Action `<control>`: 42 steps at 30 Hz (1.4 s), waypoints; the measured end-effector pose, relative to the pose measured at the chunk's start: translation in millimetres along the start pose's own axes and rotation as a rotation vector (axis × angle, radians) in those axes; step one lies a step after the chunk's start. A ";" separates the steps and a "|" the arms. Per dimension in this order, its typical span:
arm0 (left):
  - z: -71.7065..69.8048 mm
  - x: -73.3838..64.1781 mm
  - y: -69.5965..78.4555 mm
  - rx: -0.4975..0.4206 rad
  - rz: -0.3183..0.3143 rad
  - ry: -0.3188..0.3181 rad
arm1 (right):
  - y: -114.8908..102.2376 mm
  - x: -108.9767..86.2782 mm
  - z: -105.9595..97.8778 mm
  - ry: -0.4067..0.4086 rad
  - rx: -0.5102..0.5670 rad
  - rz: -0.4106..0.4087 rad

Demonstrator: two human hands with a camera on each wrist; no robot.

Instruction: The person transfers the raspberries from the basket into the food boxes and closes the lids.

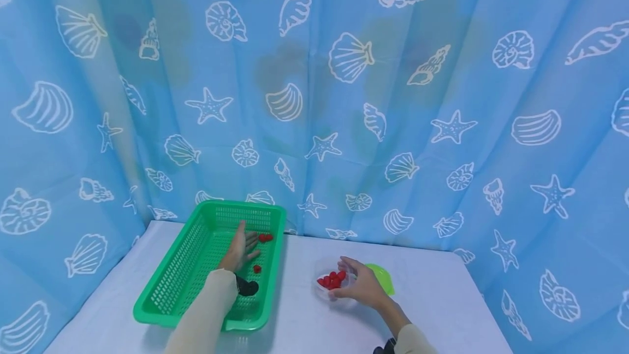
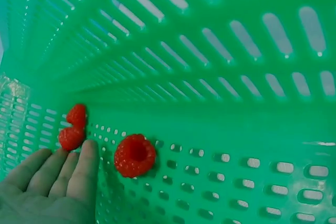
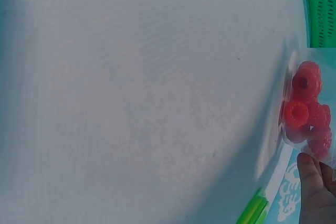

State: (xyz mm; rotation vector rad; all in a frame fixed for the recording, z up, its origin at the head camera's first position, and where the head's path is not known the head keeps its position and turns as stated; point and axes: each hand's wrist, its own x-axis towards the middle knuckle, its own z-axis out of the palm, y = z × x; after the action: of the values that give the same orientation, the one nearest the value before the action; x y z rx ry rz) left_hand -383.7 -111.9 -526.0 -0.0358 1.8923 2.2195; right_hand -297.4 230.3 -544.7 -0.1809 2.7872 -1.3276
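My left hand (image 1: 241, 247) is inside a green plastic basket (image 1: 196, 275), fingers straight and nothing held. Two raspberries (image 2: 72, 137) lie just past its fingertips in the left wrist view. Another raspberry (image 2: 134, 156), its hollow end showing, rests closer on the slotted floor, beside the fingers. To the basket's right, my right hand (image 1: 365, 285) grips a clear plastic container (image 1: 320, 265) between thumb and fingers. Several red raspberries (image 3: 306, 82) sit inside it, seen through its wall in the right wrist view.
A bright green lid-like piece (image 1: 384, 277) lies on the table just behind the right hand. The white-covered table (image 1: 432, 299) ends at a blue curtain (image 1: 314, 97) with white shell prints. The basket's raised walls surround the left hand.
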 end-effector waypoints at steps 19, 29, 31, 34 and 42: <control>10.0 3.2 -10.2 0.476 0.059 0.163 | -2.2 2.8 -0.7 -0.002 -0.018 -0.003; 18.4 2.0 -14.7 0.599 0.118 0.199 | -3.0 2.3 -1.9 -0.006 -0.018 -0.008; 17.9 1.8 -14.5 0.622 0.119 0.212 | -1.5 2.7 -1.2 -0.007 -0.016 -0.010; 16.6 2.9 -14.5 0.700 0.163 0.202 | 1.1 3.3 0.0 -0.004 -0.019 -0.010; 17.5 6.4 -18.1 0.919 0.278 0.138 | 0.6 1.9 1.0 0.001 -0.005 -0.012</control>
State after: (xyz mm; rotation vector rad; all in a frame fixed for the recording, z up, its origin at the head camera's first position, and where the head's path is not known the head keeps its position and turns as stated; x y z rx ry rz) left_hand -384.4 -91.2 -541.7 0.2411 2.9435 1.2841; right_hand -299.2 229.7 -545.8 -0.1983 2.7945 -1.3242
